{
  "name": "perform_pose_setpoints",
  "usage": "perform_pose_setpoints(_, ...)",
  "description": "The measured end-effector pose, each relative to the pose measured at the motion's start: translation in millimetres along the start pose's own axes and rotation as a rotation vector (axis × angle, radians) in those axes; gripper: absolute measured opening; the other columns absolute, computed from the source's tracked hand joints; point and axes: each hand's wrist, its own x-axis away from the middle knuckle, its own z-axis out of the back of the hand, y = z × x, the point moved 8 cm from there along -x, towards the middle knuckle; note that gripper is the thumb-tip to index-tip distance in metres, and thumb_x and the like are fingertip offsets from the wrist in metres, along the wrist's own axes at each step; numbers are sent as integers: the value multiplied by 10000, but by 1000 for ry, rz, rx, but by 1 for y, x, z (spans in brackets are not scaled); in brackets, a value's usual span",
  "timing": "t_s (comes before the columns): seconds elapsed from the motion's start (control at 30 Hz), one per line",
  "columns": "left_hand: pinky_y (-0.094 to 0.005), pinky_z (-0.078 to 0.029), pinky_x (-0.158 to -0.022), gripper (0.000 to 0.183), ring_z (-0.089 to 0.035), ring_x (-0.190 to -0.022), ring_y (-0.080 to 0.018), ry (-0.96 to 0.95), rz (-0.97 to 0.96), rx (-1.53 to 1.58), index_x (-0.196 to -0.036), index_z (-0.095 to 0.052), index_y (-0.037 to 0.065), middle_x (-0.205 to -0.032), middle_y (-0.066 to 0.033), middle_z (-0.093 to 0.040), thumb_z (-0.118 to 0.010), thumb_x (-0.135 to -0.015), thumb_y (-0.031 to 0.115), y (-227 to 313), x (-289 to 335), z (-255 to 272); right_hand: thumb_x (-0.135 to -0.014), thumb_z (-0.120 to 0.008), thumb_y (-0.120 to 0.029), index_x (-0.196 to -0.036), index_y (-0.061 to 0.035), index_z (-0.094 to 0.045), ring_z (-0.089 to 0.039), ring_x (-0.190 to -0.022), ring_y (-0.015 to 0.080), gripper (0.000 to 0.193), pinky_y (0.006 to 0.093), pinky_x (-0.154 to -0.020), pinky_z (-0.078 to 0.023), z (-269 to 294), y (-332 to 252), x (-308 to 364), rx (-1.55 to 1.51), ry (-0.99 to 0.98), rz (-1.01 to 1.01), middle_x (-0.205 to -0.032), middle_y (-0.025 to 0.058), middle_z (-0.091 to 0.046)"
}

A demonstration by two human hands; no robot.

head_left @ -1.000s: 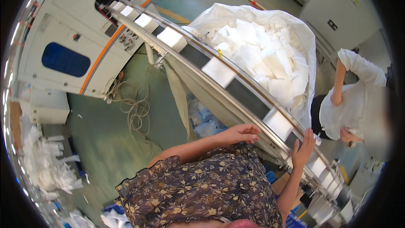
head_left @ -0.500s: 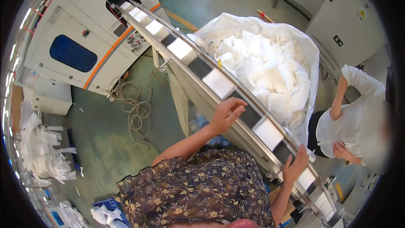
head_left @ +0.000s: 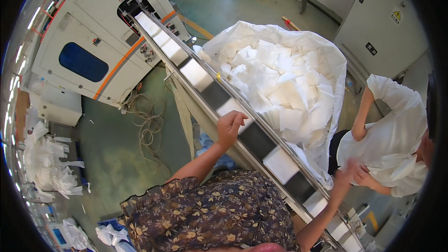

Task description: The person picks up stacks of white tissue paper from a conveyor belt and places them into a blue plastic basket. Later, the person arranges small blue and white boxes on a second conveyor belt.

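Observation:
A narrow conveyor point(head_left: 257, 144) crosses diagonally in front of me, carrying white stacks of folded sheets spaced along its dark belt. My left hand point(head_left: 231, 127) hovers at the near rail with its fingers curled in, and nothing shows in them. Just beyond it, partly covered by the fingers, lies one white stack point(head_left: 229, 107). Further down the belt sits another white stack point(head_left: 281, 164). My right hand point(head_left: 346, 173) reaches past the far rail, smeared by motion, so its fingers cannot be read. It overlaps the co-worker's hands in the picture; I cannot tell whether they touch.
Behind the conveyor stands a big white bag point(head_left: 343, 65) full of loose white sheets. A co-worker in a white top point(head_left: 392, 126) stands at the right. At the far left is a white machine point(head_left: 112, 32), with coiled cables point(head_left: 148, 121) on the floor.
My left hand has moved left and its fingers are more curled. My right hand has left the conveyor's rail and swung outward to the right. In the picture, the stacks have shifted.

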Motion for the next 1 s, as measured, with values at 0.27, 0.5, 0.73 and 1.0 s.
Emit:
perform_pose_setpoints(0.27,-273,-406,-564,323,-534,-605,-120,-109,134,121,-847,-683,-10,-659,-42,-599,-486,-997,198,-6,2,-12,-1016,-412,-261,-1501,-52,-309,-369,-1402,284,537,443,-1168,-267,-31,-30,-58,-964,226,-49,-1521,155,-382)
perform_pose_setpoints(0.5,-215,-340,-480,431,-476,-544,-76,-47,225,385,-847,-669,23,-667,-15,-593,-421,-1037,320,-27,15,-12,-992,-531,-194,-1395,36,-436,-528,-1263,254,474,378,-1112,-377,-237,-154,-41,-1109,-465,-231,-1351,166,-554)
perform_pose_setpoints(0.73,-209,-362,-475,513,-479,-536,-101,378,148,534,-845,-607,16,-680,-62,-562,-323,-1053,388,-7,-1,55,-992,-551,-313,-1364,126,-356,-456,-1300,400,608,413,-1082,-428,-449,-221,-42,-737,-1092,-272,-1381,340,-408)
perform_pose_setpoints(1.0,-234,-347,-511,441,-444,-556,-121,460,-90,401,-873,-581,3,-693,-65,-539,-384,-1028,366,1,-11,148,-931,-604,-526,-1420,-18,-369,-550,-1173,300,744,467,-938,-505,-463,-61,-21,-654,-911,-852,-1322,171,-537)
